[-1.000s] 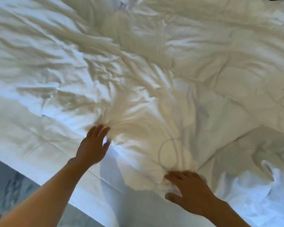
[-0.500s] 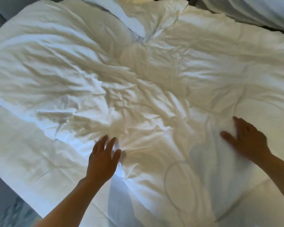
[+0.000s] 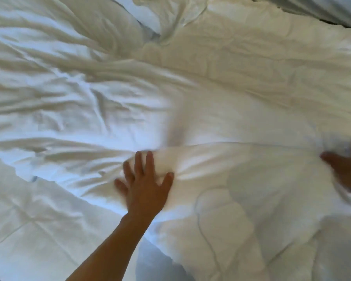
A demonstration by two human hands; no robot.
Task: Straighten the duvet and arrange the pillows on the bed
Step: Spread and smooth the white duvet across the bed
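The white duvet [image 3: 221, 82] covers nearly the whole bed, deeply creased on its left half and smoother, though blurred, toward the right. Its near edge runs slantwise from the left down toward the bottom middle. The left hand [image 3: 145, 185] lies flat on the duvet just inside that edge, fingers straight and spread, pressing the cloth without gripping it; small folds fan out from under the palm. The right hand [image 3: 346, 171] is on the duvet at its far right, half cut off and blurred, so I cannot tell whether it grips the cloth or only presses it.

Beyond the duvet's far edge a white pillow [image 3: 144, 15] shows in the gap. The creased white bed sheet [image 3: 39, 230] lies bare below the duvet's near edge.
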